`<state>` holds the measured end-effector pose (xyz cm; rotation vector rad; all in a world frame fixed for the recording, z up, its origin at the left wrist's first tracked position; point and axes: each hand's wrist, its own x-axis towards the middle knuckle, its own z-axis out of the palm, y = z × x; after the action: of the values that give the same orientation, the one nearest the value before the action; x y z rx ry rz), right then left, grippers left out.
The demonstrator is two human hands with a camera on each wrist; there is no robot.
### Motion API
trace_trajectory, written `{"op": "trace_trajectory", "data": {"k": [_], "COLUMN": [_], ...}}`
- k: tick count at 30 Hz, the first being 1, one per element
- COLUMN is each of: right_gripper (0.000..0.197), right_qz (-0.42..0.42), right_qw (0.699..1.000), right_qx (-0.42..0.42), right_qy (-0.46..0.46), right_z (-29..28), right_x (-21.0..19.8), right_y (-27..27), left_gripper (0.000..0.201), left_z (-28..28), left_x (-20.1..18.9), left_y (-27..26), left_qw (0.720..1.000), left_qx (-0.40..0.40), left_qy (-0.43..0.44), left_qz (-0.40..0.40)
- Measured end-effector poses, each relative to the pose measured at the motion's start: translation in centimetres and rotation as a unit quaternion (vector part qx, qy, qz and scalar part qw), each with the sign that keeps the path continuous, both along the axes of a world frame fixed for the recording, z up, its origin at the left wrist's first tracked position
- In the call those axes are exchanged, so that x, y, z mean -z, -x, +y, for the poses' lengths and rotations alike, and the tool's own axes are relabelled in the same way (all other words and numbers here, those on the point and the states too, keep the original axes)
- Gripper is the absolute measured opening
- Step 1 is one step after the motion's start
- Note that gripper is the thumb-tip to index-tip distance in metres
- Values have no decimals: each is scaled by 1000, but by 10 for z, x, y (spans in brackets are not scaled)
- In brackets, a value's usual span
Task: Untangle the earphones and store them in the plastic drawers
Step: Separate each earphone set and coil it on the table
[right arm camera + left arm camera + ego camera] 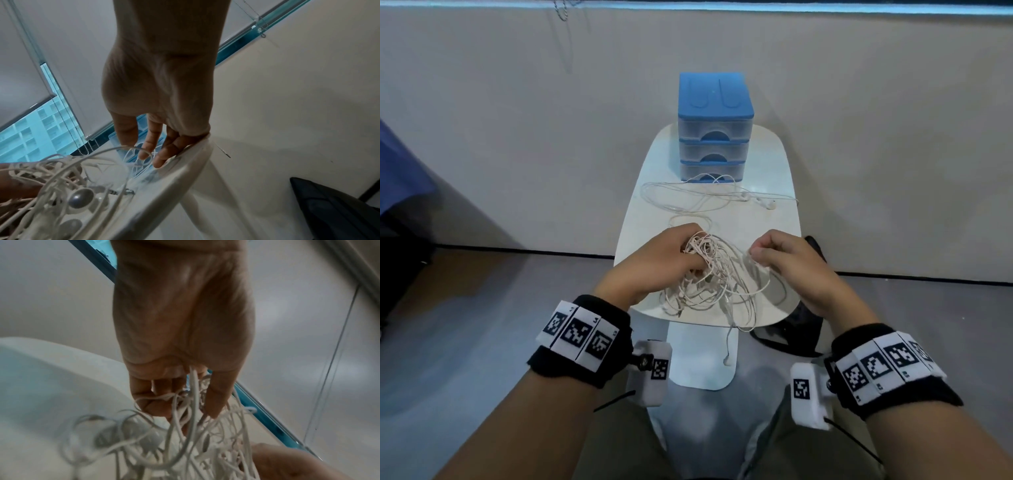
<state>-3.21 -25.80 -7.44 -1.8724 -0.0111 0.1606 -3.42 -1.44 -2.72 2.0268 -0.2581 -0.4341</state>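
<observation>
Earphones lie in a knotted white bundle on the near end of the small white table, and you are working on them with both hands. Your left hand has its fingers curled into the top of the bundle, holding a clump of loops; the left wrist view shows cords running between those fingers. Your right hand pinches a single strand between thumb and fingertips just to the right of the bundle.

To do this step well, I would keep the left hand as the anchor and let the right draw its one strand out slowly, following it back through each loop instead of tugging. Pulling hard would probably tighten the knots. One earbud hangs on its cord over the near edge of the table; it may be worth lifting it back so that its weight does not drag on the bundle.

A second pair of earphones lies loosely spread on the far half of the table, apart from the bundle and seemingly free of knots.

The blue plastic drawer unit stands at the far end of the table, with that loose cord touching its base. All three drawers look closed. Their fronts are translucent, but you cannot tell from here whether anything is inside.
</observation>
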Motion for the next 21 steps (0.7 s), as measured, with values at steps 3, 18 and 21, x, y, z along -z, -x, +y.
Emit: {"op": "trace_trajectory", "data": {"k": [3,18,21], "right_gripper": [9,43,44], "right_qz": [-1,149,145], "right_qw": [997,949,948], "right_qx": [-13,-76,-44], "right_qy": [-76,-269,-280], "right_z": [2,15,11], "right_x": [-8,-47,-43], "right_y": [5,11,7], "left_gripper": [14,34,37], "left_z": [2,0,5], "left_x": [-7,-20,-16], "left_y": [4,-7,-5], "left_qw": [998,940,928], "left_qx": [-6,-68,-73], "left_qy": [67,328,353], "left_qz": [10,61,94]}}
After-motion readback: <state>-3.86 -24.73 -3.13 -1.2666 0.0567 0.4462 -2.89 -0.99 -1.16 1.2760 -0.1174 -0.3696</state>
